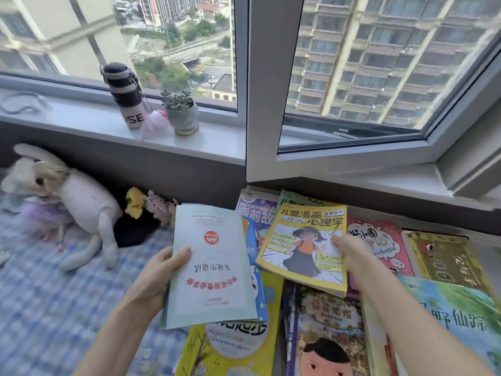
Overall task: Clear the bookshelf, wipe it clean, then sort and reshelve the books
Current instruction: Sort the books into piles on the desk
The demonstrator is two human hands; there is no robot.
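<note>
at nine o'clock in the view a pale pink plush rabbit (81, 202) lies slumped and blurred on the blue-and-white checked bed cover (40, 308). at the rabbit's three o'clock a small yellow plush toy (134, 202) and a little pink plush (158, 206) sit against the dark wall. up at eleven o'clock, on the white window sill (81, 115), a striped bottle (124, 96) stands upright. a pink charm (157, 120) touches its base at four o'clock, and a potted succulent (182, 115) stands just beside that

near the centre, the left hand (160, 272) is grasping a pale green booklet (214, 264) by its nine o'clock edge, thumb on the cover and fingers behind. the booklet is held tilted above the spread of books, its red print upside down to the camera. a yellow book (230, 346) lies partly under it at six o'clock, and a purple book (257, 210) shows at its one o'clock

at the booklet's three o'clock a yellow comic book (303, 245) rests on top of the other books on the bed. the right hand (349, 251) is grasping it at its three o'clock edge, thumb pressed on the cover, the other fingers hidden. at this book's six o'clock lies a book with a cartoon girl's face (325, 335)

further toward three o'clock come a red-and-white book (379, 240), then an olive book (444, 256), and at five o'clock a green landscape book (455, 308), all flat and overlapping below the open window frame (267, 90)
</note>
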